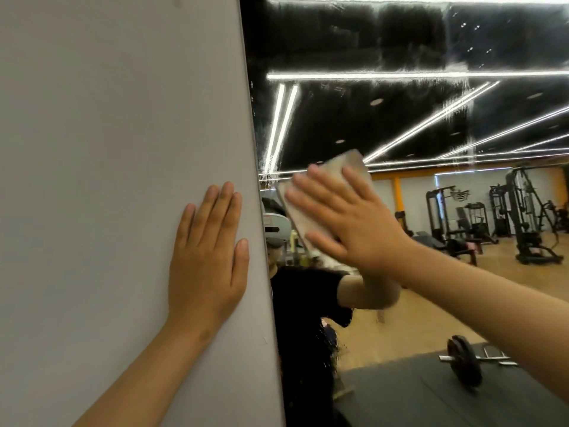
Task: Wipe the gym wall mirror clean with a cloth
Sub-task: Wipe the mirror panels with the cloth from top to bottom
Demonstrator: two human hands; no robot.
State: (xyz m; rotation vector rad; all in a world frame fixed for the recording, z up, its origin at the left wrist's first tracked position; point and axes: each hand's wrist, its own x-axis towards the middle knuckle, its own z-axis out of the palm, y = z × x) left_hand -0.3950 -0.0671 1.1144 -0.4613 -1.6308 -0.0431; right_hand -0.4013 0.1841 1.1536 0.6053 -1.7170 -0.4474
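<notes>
Streaked mirror [400, 118] fills the frame's right. Your right hand [354, 223], grip spread flat, presses the cloth [351, 161] against it at centre; your left hand [206, 260], grip also flat, braces on the wall [107, 118], likely for balance.

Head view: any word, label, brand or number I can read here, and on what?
No legible text anywhere.
Reddish patch on the white headset reflected in the wall mirror: too blurred to read.
Any labels on the black weight machines in the reflection: too small to read.
</notes>
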